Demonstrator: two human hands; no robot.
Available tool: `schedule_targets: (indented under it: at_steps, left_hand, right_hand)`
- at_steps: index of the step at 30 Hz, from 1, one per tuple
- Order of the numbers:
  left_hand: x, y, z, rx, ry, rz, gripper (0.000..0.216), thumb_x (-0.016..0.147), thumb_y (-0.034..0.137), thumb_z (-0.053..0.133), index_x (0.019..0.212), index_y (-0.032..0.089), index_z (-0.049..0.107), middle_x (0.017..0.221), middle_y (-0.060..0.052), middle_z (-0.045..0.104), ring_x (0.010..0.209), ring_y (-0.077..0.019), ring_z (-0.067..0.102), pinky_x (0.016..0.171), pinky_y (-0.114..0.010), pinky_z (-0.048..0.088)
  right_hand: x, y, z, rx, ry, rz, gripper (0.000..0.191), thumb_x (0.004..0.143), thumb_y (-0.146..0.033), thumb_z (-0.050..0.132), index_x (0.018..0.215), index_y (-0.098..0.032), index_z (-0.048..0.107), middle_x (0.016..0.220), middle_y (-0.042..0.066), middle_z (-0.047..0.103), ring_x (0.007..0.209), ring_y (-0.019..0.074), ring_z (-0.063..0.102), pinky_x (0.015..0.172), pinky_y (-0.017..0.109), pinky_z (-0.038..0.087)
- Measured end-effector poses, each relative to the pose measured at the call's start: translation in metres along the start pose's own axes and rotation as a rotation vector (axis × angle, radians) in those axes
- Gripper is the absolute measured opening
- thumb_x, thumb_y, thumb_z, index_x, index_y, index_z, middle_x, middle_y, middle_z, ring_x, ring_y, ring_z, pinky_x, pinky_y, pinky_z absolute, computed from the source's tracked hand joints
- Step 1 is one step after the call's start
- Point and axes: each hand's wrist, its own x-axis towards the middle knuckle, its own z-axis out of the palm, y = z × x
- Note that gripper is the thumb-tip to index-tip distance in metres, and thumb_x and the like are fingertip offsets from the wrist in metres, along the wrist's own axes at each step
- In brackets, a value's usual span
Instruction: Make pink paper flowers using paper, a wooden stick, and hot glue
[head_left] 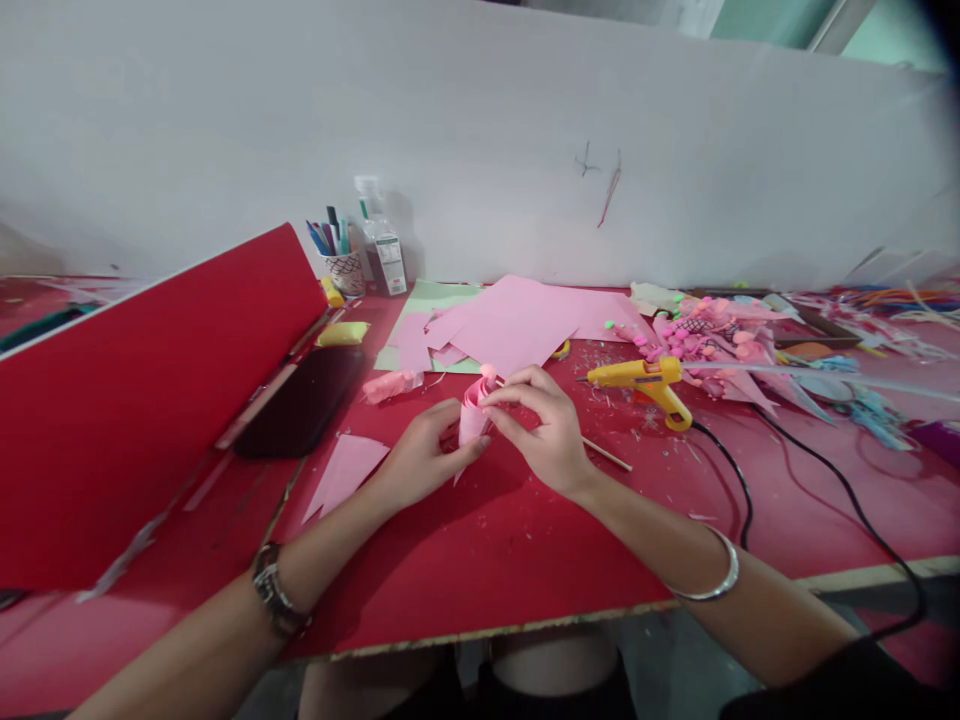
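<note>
Over the red table I hold a rolled pink paper cone (472, 424), its narrow tip pointing down. My left hand (429, 448) is closed around the cone's side, thumb across the front. With thumb and fingertips my right hand (541, 425) pinches the cone's upper rim, beside a small pink pom-pom (488, 371) at the top. Whether the pom-pom is attached or pinched by the fingers I cannot tell. A flat pink paper piece (346, 472) lies left of my left hand. Behind the right wrist a thin wooden stick (607, 455) rests on the table.
A yellow glue gun (637, 380) with a black cable lies to the right, near a heap of pink paper cones with pom-poms (712, 345). Pink sheets (517, 325) spread behind my hands. At left are a black phone (300, 405), a red board (165, 400) and a pen cup (345, 272).
</note>
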Motion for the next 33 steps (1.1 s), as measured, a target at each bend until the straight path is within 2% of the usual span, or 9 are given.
schedule_targets:
  at_steps: [8,12,15,17,19,24,27,30,33]
  left_hand:
    - [0.000,-0.002,-0.001,-0.013,0.001,0.004,0.022,0.076,0.029,0.049,0.090,0.013,0.056,0.079,-0.003,0.055,0.071,-0.0140,0.048,0.065,-0.026,0.041]
    - [0.000,-0.003,-0.002,-0.043,-0.046,-0.010,0.022,0.078,0.032,0.048,0.091,0.015,0.054,0.084,-0.003,0.051,0.075,-0.0137,0.047,0.068,-0.027,0.040]
    - [-0.001,0.001,-0.004,-0.072,-0.121,0.022,0.018,0.078,0.031,0.049,0.087,0.016,0.055,0.090,-0.003,0.045,0.084,-0.0145,0.045,0.077,-0.029,0.039]
    - [-0.001,0.004,-0.006,-0.090,-0.187,0.054,0.015,0.077,0.029,0.051,0.080,0.016,0.056,0.093,-0.003,0.042,0.090,-0.0156,0.043,0.084,-0.030,0.036]
    - [-0.001,0.006,-0.006,-0.107,-0.251,0.054,0.015,0.077,0.029,0.051,0.076,0.016,0.056,0.094,-0.003,0.041,0.092,-0.0161,0.043,0.085,-0.030,0.036]
    - [-0.002,0.006,-0.007,-0.163,-0.282,0.005,0.017,0.076,0.031,0.051,0.075,0.014,0.055,0.101,-0.006,0.045,0.094,-0.0183,0.044,0.083,-0.031,0.037]
    - [-0.003,0.005,-0.007,-0.187,-0.307,-0.023,0.018,0.074,0.032,0.052,0.077,0.014,0.055,0.100,-0.006,0.048,0.089,-0.0179,0.046,0.078,-0.029,0.038]
    - [-0.004,0.005,-0.008,-0.211,-0.342,-0.051,0.019,0.074,0.033,0.052,0.079,0.015,0.054,0.086,-0.003,0.051,0.077,-0.0143,0.046,0.070,-0.027,0.039]
    - [-0.006,0.004,-0.009,-0.291,-0.371,-0.097,0.018,0.073,0.032,0.052,0.078,0.015,0.051,0.071,0.001,0.046,0.064,-0.0101,0.041,0.061,-0.023,0.037]
  right_hand:
    - [0.000,-0.004,0.001,0.055,-0.021,0.029,0.010,0.076,-0.020,0.054,0.083,-0.024,0.061,0.080,0.000,0.051,0.077,0.0129,0.051,0.072,0.029,0.044]
    - [0.005,0.002,-0.002,0.191,0.159,0.168,0.012,0.080,-0.023,0.047,0.085,-0.022,0.058,0.080,0.000,0.055,0.074,0.0117,0.052,0.069,0.027,0.043]
    - [0.008,0.016,-0.004,0.262,0.272,0.334,0.013,0.080,-0.024,0.044,0.084,-0.021,0.056,0.077,-0.001,0.055,0.066,0.0098,0.050,0.063,0.024,0.041]
    - [0.008,0.025,-0.004,0.284,0.195,0.418,0.011,0.078,-0.023,0.046,0.081,-0.020,0.057,0.074,-0.001,0.055,0.064,0.0099,0.050,0.060,0.024,0.040]
    - [0.006,0.029,-0.001,0.310,0.049,0.439,0.011,0.076,-0.023,0.048,0.080,-0.019,0.058,0.073,-0.001,0.056,0.067,0.0111,0.051,0.061,0.024,0.040]
    - [0.000,0.023,0.006,0.358,-0.239,0.248,0.014,0.073,-0.022,0.055,0.086,-0.024,0.061,0.086,0.000,0.054,0.079,0.0134,0.052,0.067,0.026,0.042]
    - [-0.001,0.021,0.005,0.305,-0.327,0.199,0.015,0.076,-0.023,0.052,0.088,-0.026,0.062,0.086,0.001,0.050,0.078,0.0134,0.051,0.069,0.028,0.042]
    - [-0.002,0.022,0.003,0.238,-0.373,0.208,0.015,0.077,-0.028,0.053,0.088,-0.024,0.062,0.087,0.001,0.047,0.078,0.0129,0.049,0.068,0.027,0.042]
    - [-0.002,0.021,0.002,0.175,-0.398,0.179,0.012,0.076,-0.024,0.054,0.084,-0.021,0.062,0.086,0.000,0.046,0.077,0.0120,0.048,0.065,0.025,0.041]
